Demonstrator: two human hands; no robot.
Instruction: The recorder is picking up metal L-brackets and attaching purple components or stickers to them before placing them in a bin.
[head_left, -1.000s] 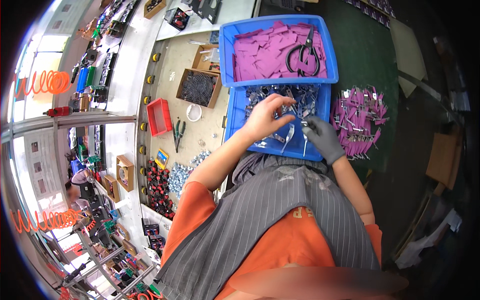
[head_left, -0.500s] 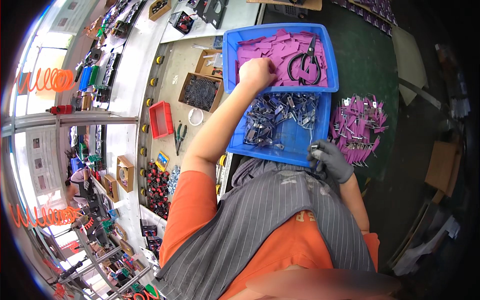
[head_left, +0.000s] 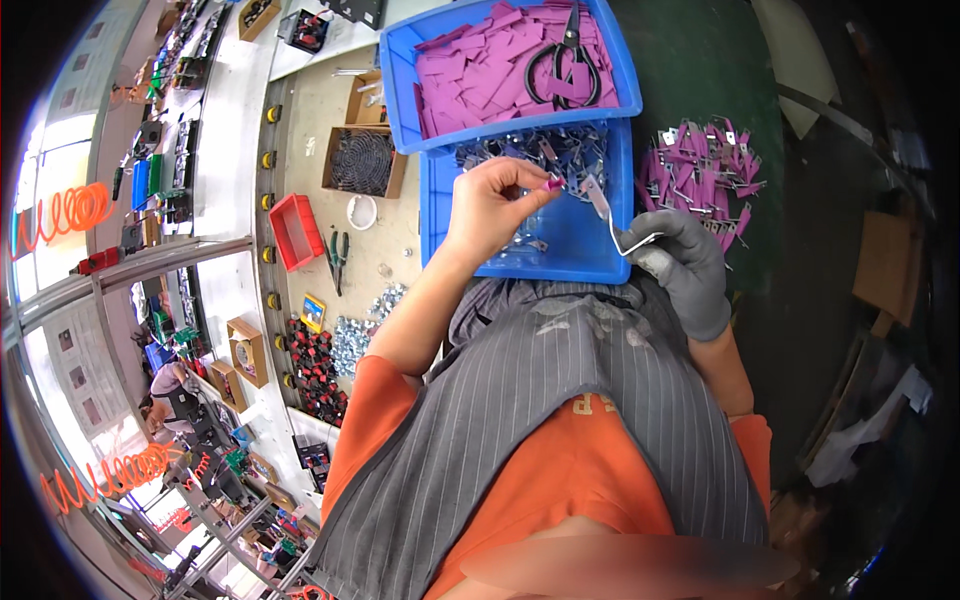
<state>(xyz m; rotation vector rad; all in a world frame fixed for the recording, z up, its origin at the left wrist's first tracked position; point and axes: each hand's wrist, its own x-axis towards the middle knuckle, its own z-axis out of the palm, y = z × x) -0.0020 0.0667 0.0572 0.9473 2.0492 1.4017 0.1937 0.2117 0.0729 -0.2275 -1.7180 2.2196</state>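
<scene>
Purple sleeve piece (head_left: 553, 184) was pinched in bare left hand (head_left: 492, 205), frame centre-top; gloved right hand (head_left: 678, 262) gripped bent metal terminal (head_left: 612, 215) over blue bin (head_left: 590, 262).

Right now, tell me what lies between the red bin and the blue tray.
In the head view, black pliers and a white ring lie on the bench between the red bin and the blue tray.

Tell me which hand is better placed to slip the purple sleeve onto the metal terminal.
Left. The bare left hand pinches the small purple sleeve right beside the metal terminal, which the gloved right hand holds steady by its wire over the blue bin.
</scene>
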